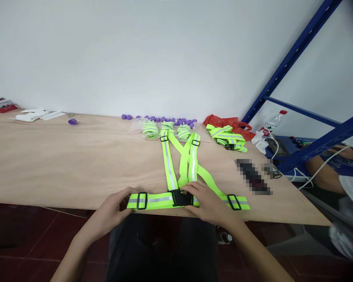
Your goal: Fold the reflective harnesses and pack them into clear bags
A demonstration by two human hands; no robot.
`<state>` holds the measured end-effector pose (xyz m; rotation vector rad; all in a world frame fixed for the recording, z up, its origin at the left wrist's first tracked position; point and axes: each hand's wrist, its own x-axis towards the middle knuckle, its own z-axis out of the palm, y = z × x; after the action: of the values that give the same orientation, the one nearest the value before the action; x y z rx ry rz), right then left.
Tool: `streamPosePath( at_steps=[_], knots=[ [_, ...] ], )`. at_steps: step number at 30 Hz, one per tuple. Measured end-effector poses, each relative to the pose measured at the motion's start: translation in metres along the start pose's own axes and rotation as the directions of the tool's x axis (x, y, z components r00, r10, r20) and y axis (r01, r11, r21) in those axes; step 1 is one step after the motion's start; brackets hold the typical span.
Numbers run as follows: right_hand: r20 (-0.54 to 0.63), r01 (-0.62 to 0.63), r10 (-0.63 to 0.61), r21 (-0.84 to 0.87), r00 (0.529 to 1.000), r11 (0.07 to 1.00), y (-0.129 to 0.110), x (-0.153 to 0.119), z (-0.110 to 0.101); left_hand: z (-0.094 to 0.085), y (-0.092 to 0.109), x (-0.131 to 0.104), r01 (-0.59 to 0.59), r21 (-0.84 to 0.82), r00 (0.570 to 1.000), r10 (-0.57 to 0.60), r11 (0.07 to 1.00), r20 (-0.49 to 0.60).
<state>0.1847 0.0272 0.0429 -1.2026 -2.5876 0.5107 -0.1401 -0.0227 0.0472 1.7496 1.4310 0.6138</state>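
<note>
Both my hands rest on the neon reflective harness [176, 176] at the worktop's [61, 164] near edge: left hand [113, 211] pinching the belt's left end, right hand [207, 203] curled loosely over the black buckle [181, 197]. I'd keep the belt taut and flat, I reckon, so the buckle seats squarely.

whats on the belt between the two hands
In the head view, a black slider and a stretch of reflective belt lie between the left hand and right hand, which covers the buckle.
</note>
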Motion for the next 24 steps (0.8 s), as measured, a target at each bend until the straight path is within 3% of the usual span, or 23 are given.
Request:
streamPosePath(
  at_steps=[6, 11, 19, 21, 24],
  knots=[
    [-0.027, 0.053, -0.054, -0.033, 0.998, 0.998, 0.013, -0.008, 0.003, -0.006, -0.010, 0.001, 0.022, 0.146, 1.000, -0.023, 0.989, 0.010],
    [-0.049, 0.073, -0.077, -0.080, 0.996, 0.994, 0.005, -0.010, 0.003, -0.006, -0.015, -0.003, -0.018, 0.245, 1.000, 0.022, 0.969, -0.014],
    [-0.066, 0.105, -0.112, -0.094, 0.992, 0.990, -0.001, -0.011, 0.011, -0.006, -0.013, -0.007, -0.047, 0.224, 0.998, 0.055, 0.973, -0.026],
    [-0.093, 0.081, -0.093, -0.127, 0.991, 0.989, -0.003, -0.013, 0.014, -0.004, -0.014, -0.009, -0.002, 0.252, 0.997, 0.022, 0.968, -0.076],
    [-0.188, 0.051, -0.087, -0.184, 0.978, 0.982, -0.020, -0.014, 0.021, 0.001, -0.014, -0.011, 0.179, 0.323, 0.972, -0.116, 0.929, -0.205]
  ],
)
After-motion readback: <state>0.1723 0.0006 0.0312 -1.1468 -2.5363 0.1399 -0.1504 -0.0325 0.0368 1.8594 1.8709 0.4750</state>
